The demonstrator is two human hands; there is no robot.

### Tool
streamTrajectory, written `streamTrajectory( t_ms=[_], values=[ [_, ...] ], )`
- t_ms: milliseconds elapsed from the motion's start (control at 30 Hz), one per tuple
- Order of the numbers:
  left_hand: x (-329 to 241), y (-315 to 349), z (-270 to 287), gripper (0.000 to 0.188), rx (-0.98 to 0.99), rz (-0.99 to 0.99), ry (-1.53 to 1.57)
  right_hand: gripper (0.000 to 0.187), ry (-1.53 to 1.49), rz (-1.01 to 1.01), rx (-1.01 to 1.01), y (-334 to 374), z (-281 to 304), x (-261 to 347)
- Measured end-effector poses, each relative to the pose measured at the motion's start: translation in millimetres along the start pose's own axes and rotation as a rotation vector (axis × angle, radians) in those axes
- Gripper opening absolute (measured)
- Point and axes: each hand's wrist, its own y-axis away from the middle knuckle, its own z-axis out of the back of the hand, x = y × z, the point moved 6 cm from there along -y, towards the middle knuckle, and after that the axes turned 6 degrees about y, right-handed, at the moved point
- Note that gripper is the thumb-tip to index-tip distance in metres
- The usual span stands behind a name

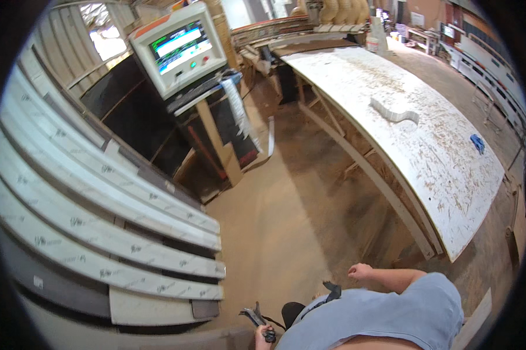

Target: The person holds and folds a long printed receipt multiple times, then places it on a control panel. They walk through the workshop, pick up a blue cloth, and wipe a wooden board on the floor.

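Observation:
At the bottom of the head view, my left hand (pixel 263 336) is closed around a dark grey hand tool (pixel 253 315) with a forked-looking upper end. Its exact kind is too small to tell. My right hand (pixel 361 270) hangs out in front of my body over the floor, its fingers curled in, with nothing visible in them. It touches nothing and is nearest to the long white-topped table (pixel 362 73) on the right. On that tabletop lie a wavy stack of pale cut pieces (pixel 394 111), a crumpled blue cloth (pixel 477 143) and scattered wood shavings.
A control console (pixel 178 49) with a lit screen and buttons stands ahead to the left. Long pale boards (pixel 105 233) are stacked along my left side. Dusty brown floor (pixel 263 221) runs between stack and table. White machinery (pixel 484 73) stands far right.

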Motion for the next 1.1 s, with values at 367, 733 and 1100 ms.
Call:
streamTrajectory(
  t_ms=[367,733,1100],
  values=[
    [-226,-186,-197,0.025,-0.029,-0.249,-0.724,0.04,-0.379,0.017,-0.077,-197,107,81],
    [-385,-339,-524,0.047,0.414,-0.265,-1.295,0.033,-0.655,-0.273,-0.295,-292,232,68],
    [-391,-438,-919,0.036,0.596,-0.253,-1.025,0.031,-0.886,-0.258,-0.4,-440,438,-41]
  ],
)
